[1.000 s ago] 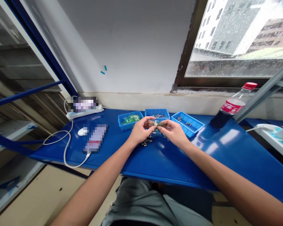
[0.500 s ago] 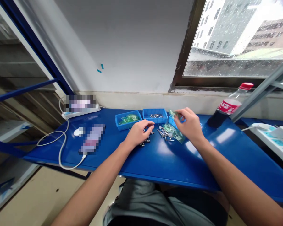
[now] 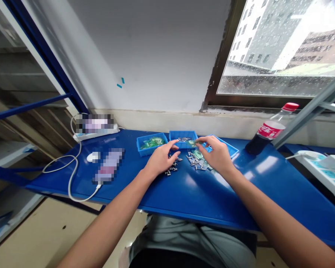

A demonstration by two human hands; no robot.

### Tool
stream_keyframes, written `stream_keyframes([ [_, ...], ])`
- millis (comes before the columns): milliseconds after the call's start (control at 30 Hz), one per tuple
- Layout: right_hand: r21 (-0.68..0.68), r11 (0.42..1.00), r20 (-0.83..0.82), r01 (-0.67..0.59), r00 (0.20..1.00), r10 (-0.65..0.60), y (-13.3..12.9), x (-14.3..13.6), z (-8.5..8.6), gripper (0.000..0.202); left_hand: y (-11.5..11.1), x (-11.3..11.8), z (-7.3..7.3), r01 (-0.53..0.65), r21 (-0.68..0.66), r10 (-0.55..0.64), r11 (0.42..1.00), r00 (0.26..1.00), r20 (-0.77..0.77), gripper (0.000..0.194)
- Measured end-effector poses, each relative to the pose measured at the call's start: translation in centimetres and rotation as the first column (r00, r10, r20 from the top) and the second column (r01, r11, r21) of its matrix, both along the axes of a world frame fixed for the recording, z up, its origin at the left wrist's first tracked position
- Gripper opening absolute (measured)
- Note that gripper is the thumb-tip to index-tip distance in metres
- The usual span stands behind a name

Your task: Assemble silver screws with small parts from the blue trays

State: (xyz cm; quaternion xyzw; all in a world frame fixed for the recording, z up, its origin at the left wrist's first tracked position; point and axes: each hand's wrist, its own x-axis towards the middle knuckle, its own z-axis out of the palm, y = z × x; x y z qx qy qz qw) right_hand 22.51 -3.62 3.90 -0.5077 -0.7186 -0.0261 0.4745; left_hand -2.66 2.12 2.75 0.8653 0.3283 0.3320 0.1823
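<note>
My left hand (image 3: pixel 162 159) hovers over a dark pile of small metal screws or bolts (image 3: pixel 171 170), thumb and fingers apart, with nothing visible between them. My right hand (image 3: pixel 217 152) pinches a small clear green plastic bag (image 3: pixel 191 143) between thumb and fingertips, in front of the middle blue bin. Below that hand lie slim silver metal pins or screws (image 3: pixel 194 162), beside more green plastic bags (image 3: pixel 198 153) partly hidden by it. The middle blue bin (image 3: pixel 171 134) holds loose silver pieces. Green bags fill the left blue bin (image 3: pixel 145 152).
A third blue bin (image 3: pixel 232 150) stands partly behind my right hand. Farther right are a cola bottle (image 3: pixel 270 130), a slanting metal bar (image 3: pixel 301 108) and a white power strip (image 3: pixel 321 163). At left lie a blurred phone (image 3: pixel 110 165), its cable (image 3: pixel 72 178) and a white round object (image 3: pixel 93 157).
My right hand has moved left and slightly down with the green bag, from over the right bin to in front of the middle one. My left hand's thumb and fingers have spread a little.
</note>
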Motion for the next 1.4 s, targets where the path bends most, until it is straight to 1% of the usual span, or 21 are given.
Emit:
stream_keyframes([
  [33,-0.025,0.999,-0.024,-0.032,0.999,0.031,-0.2,-0.4,0.0,0.014,0.0,0.0,0.1,0.010,0.000,-0.010,1.000,1.000,0.025,0.058],
  [67,-0.053,0.996,-0.049,-0.066,0.997,0.063,-0.3,-0.7,-0.1,0.014,0.0,0.0,0.2,0.025,0.014,-0.026,1.000,0.998,0.050,0.060],
  [100,-0.080,0.992,-0.075,-0.101,0.993,0.095,-0.5,-1.1,-0.2,0.013,0.0,0.0,0.3,0.043,0.038,-0.046,0.998,0.996,0.072,0.057],
  [167,-0.109,0.980,-0.124,-0.166,0.981,0.152,-0.5,-1.8,-0.6,0.012,-0.1,0.0,0.5,0.083,0.088,-0.092,0.993,0.990,0.104,0.040],
  [233,-0.104,0.969,-0.155,-0.223,0.966,0.206,-0.4,-2.4,-1.1,0.012,-0.2,0.1,0.7,0.112,0.119,-0.126,0.987,0.984,0.124,0.024],
  [267,-0.088,0.968,-0.166,-0.236,0.961,0.219,-0.3,-2.6,-1.4,0.014,-0.2,0.1,0.8,0.116,0.129,-0.133,0.985,0.983,0.129,0.021],
  [333,-0.060,0.973,-0.173,-0.222,0.963,0.209,-0.2,-3.0,-1.8,0.022,-0.1,-0.1,1.0,0.087,0.161,-0.109,0.983,0.985,0.136,0.020],
  [400,-0.041,0.981,-0.131,-0.187,0.975,0.181,-0.2,-3.0,-1.9,0.027,0.2,-0.7,1.3,-0.006,0.223,-0.029,0.975,0.988,0.152,0.022],
  [467,-0.034,0.983,-0.037,-0.180,0.983,0.179,-0.3,-3.0,-2.0,0.027,0.7,-1.7,1.8,-0.151,0.291,0.102,0.945,0.979,0.177,0.027],
  [500,-0.039,0.981,0.016,-0.192,0.981,0.193,-0.3,-3.0,-2.0,0.026,1.1,-2.4,2.0,-0.227,0.320,0.176,0.920,0.968,0.179,0.028],
  [567,-0.072,0.969,0.109,-0.236,0.964,0.243,-0.5,-3.1,-2.1,0.026,2.0,-4.0,2.2,-0.393,0.359,0.346,0.847,0.919,0.190,0.027],
  [633,-0.120,0.949,0.172,-0.291,0.936,0.308,-0.7,-3.4,-2.2,0.025,3.0,-5.6,2.2,-0.482,0.368,0.462,0.795,0.874,0.148,0.028],
  [700,-0.154,0.928,0.212,-0.338,0.906,0.365,-0.8,-4.0,-2.4,0.025,3.9,-6.9,1.9,-0.534,0.348,0.547,0.770,0.834,0.070,0.029],
  [767,-0.173,0.909,0.246,-0.379,0.877,0.413,-0.9,-4.6,-2.5,0.026,4.5,-7.7,1.4,-0.549,0.318,0.587,0.773,0.809,-0.030,0.031],
  [833,-0.187,0.894,0.283,-0.406,0.850,0.445,-1.0,-5.3,-2.4,0.028,4.8,-7.9,1.0,-0.559,0.283,0.606,0.780,0.787,-0.115,0.033],
  [900,-0.191,0.892,0.323,-0.410,0.832,0.452,-1.1,-5.7,-2.5,0.029,4.7,-7.7,0.6,-0.562,0.274,0.612,0.780,0.776,-0.150,0.032],
  [1033,-0.191,0.901,0.375,-0.389,0.820,0.433,-0.9,-5.7,-2.8,0.028,4.4,-7.3,0.2,-0.560,0.298,0.616,0.773,0.775,-0.142,0.031],
  [1167,-0.210,0.908,0.390,-0.362,0.821,0.417,-0.7,-4.9,-3.3,0.023,4.2,-7.1,0.1,-0.549,0.238,0.593,0.801,0.783,-0.189,0.037],
  [1233,-0.208,0.910,0.396,-0.360,0.819,0.415,-0.8,-4.5,-3.3,0.022,3.9,-6.9,0.3,-0.549,0.237,0.592,0.802,0.784,-0.187,0.039],
  [1300,-0.194,0.913,0.390,-0.358,0.826,0.406,-1.0,-4.3,-3.2,0.021,3.5,-6.6,0.6,-0.554,0.276,0.604,0.785,0.783,-0.146,0.039],
  [1400,-0.173,0.920,0.373,-0.352,0.841,0.392,-1.2,-4.2,-3.3,0.018,2.7,-5.8,1.3,-0.554,0.368,0.608,0.747,0.793,-0.039,0.036],
])
